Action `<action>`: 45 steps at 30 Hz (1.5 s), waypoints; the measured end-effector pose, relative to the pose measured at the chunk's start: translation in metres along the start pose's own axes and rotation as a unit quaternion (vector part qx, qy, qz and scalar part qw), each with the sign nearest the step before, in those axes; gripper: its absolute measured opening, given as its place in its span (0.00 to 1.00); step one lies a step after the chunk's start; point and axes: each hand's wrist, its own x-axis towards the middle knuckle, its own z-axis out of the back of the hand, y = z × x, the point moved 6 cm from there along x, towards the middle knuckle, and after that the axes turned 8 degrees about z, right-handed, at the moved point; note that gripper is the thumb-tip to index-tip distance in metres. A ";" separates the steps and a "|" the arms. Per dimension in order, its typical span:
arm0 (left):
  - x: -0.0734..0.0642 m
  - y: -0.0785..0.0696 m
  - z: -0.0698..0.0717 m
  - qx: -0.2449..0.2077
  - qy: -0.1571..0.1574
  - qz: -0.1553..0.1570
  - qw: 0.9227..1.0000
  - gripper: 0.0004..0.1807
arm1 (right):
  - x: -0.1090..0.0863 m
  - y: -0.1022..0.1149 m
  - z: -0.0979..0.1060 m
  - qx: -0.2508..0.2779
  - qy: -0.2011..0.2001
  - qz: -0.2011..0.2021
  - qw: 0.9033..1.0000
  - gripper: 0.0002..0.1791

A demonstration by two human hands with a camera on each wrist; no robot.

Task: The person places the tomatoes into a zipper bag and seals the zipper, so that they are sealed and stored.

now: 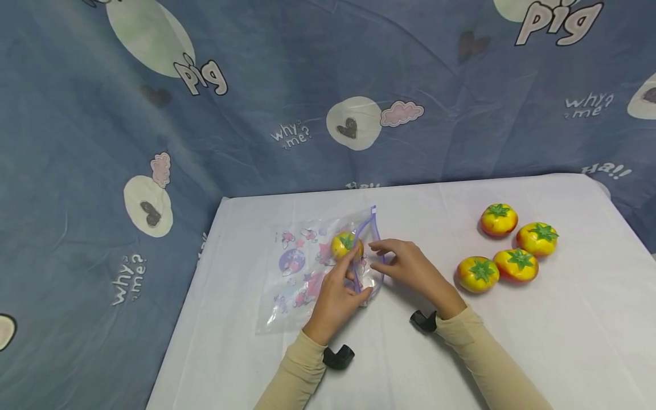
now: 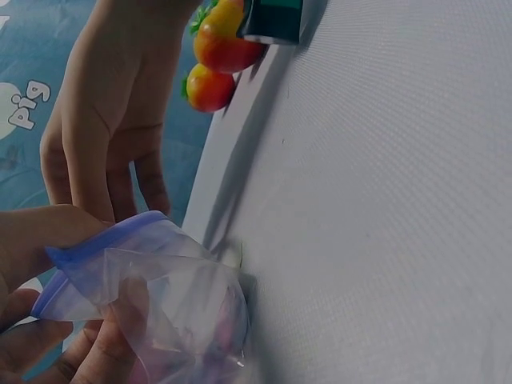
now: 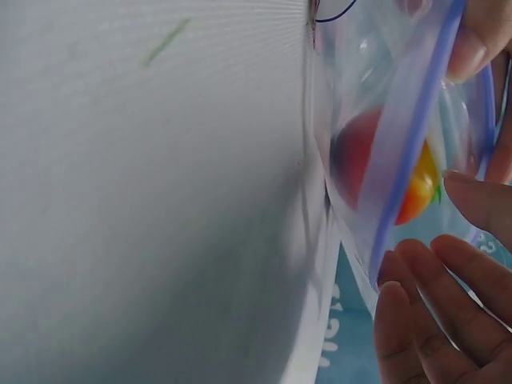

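Head view: what lies under the hands?
Mainly a clear bag (image 1: 299, 279) with pink and purple prints, flat on the white table (image 1: 589, 341).

What does the left hand (image 1: 334, 299) hold?
It pinches the bag's rim at the mouth. From the left wrist, thumb and fingers are bent about the purple edge (image 3: 415, 144), one fingertip showing through the plastic.

And the right hand (image 1: 410, 265)?
It's at the mouth too, thumb well apart from gently bent fingers, gripping nothing. Whether those fingertips touch the rim, I can't tell.

Where's the fruit (image 1: 342, 245)?
Inside the bag, near the mouth. It's yellow and red with a green leafy top; from the right wrist it shows partly behind the purple edge. From the head, the left fingers overlap its near side.

Any others?
Four more fruits (image 1: 516, 265), in a loose group on the table, right of the right hand.

Anything on the arms?
Tan sleeves (image 1: 294, 367), with a black device (image 1: 338, 357) at each wrist. Behind the table hangs blue printed cloth (image 1: 246, 114).
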 end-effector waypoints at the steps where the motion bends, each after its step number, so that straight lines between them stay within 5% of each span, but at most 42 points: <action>1: 0.000 0.000 0.000 0.000 0.002 0.000 1.000 0.49 | -0.002 0.001 0.002 0.000 0.000 -0.003 1.000 0.23; 30: 0.000 0.003 -0.001 0.003 0.003 0.011 1.000 0.49 | -0.051 0.003 0.067 -0.039 -0.048 0.026 0.998 0.27; 45: 0.001 0.004 -0.005 -0.008 0.008 0.016 1.000 0.50 | -0.083 -0.009 0.110 -0.089 -0.059 -0.009 0.994 0.32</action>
